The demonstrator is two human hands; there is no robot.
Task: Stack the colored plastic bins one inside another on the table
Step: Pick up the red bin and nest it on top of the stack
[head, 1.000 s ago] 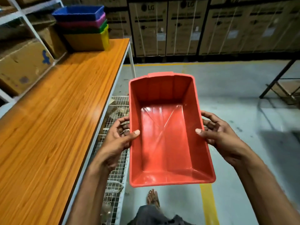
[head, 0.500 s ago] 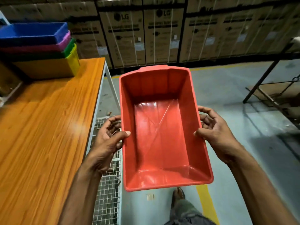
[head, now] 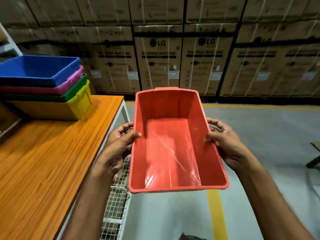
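Note:
I hold an empty red plastic bin (head: pixel 174 146) in the air over the floor, to the right of the table. My left hand (head: pixel 119 144) grips its left rim, thumb over the edge and fingers under. My right hand (head: pixel 223 142) grips the right rim the same way. On the far left of the wooden table (head: pixel 52 161) stands a nested stack of bins: blue (head: pixel 39 70) on top, then pink (head: pixel 72 82), green (head: pixel 78 89) and yellow (head: pixel 79 103) at the bottom.
A wall of cardboard appliance boxes (head: pixel 204 63) runs across the back. A wire mesh shelf (head: pixel 116 196) lies under the table's right edge. Grey floor with a yellow line (head: pixel 216 210) spreads to the right.
The view has moved forward and swung up, so the bin stack appears larger and nearer. The red bin stays gripped in both hands and has come closer to the table's far end.

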